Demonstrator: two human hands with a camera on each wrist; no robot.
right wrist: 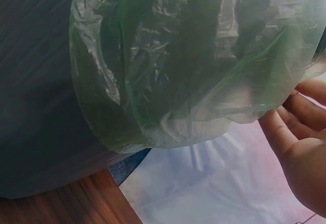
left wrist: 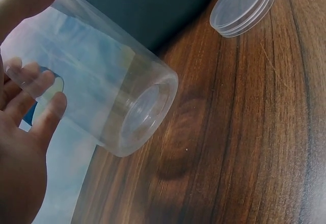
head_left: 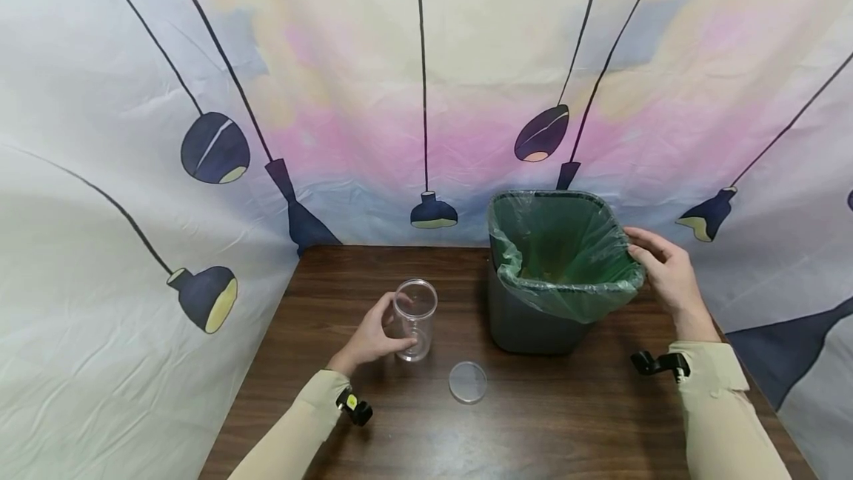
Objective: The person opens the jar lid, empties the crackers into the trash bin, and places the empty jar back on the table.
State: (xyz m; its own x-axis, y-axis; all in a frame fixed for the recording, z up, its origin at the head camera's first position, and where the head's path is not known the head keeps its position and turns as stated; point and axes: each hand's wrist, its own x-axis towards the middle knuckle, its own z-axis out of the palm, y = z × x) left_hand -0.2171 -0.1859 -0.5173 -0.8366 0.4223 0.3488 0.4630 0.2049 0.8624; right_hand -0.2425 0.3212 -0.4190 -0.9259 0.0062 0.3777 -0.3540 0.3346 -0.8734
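My left hand (head_left: 370,335) holds a clear plastic jar (head_left: 421,323) round its side, thumb on one side and fingers on the other. The jar has no lid on and its mouth faces up; whether its base touches the table I cannot tell. Its round clear lid (head_left: 468,382) lies on the table to the right of the jar. At the right, my right hand (head_left: 671,280) grips the edge of a green trash bag (right wrist: 193,66) at the rim of a dark grey trash bin (head_left: 529,321). The bag lines the bin and folds over its rim.
A brown wood-grain table (head_left: 533,421) carries everything, with its back edge against a hanging cloth (head_left: 373,117) printed with lamps. More cloth hangs at the left and right. The bin stands at the table's back right.
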